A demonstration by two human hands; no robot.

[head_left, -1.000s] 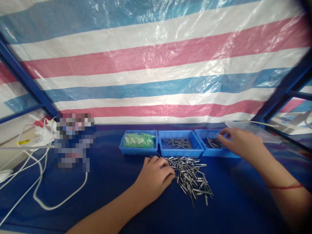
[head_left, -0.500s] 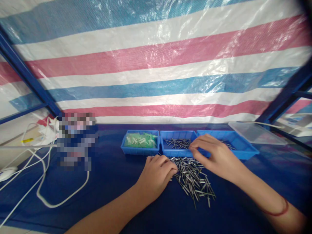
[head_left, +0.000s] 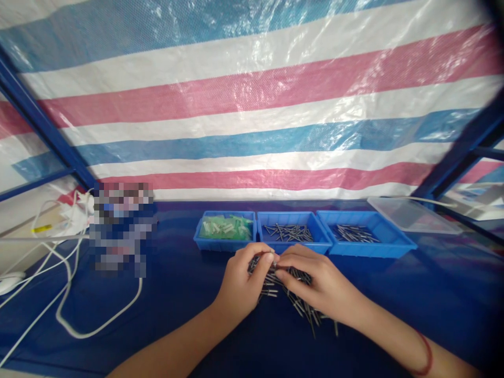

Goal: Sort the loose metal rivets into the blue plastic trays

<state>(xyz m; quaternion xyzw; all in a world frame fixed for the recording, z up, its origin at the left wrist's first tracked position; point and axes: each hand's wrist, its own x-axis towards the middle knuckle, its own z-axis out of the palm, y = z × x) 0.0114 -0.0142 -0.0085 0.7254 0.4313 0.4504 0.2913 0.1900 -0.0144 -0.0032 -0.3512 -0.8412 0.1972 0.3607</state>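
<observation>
My left hand (head_left: 246, 278) and my right hand (head_left: 321, 278) meet fingertip to fingertip over a loose pile of thin metal pins (head_left: 303, 304), which look like rivets or nails. Both are closed in a pinch, and a small shiny piece of metal pin (head_left: 274, 262) shows between the fingertips; most of it is hidden. Behind the hands stand three blue bins. Dark pins lie in the middle bin (head_left: 293, 248) and in the right bin (head_left: 374, 251). The left bin (head_left: 224, 244) holds small pale pieces among green translucent ones.
A clear plastic lid (head_left: 413, 215) lies at the back right of the dark blue tabletop (head_left: 169, 315). White cables (head_left: 98, 328) loop across the left side, near a blurred-out patch. A striped sheet (head_left: 252, 94) hangs behind, between blue metal posts (head_left: 43, 110).
My right hand has come back from the middle bin, down and left, to meet my left hand over the pile. My left hand has turned so its thumb and fingertips face the right one.
</observation>
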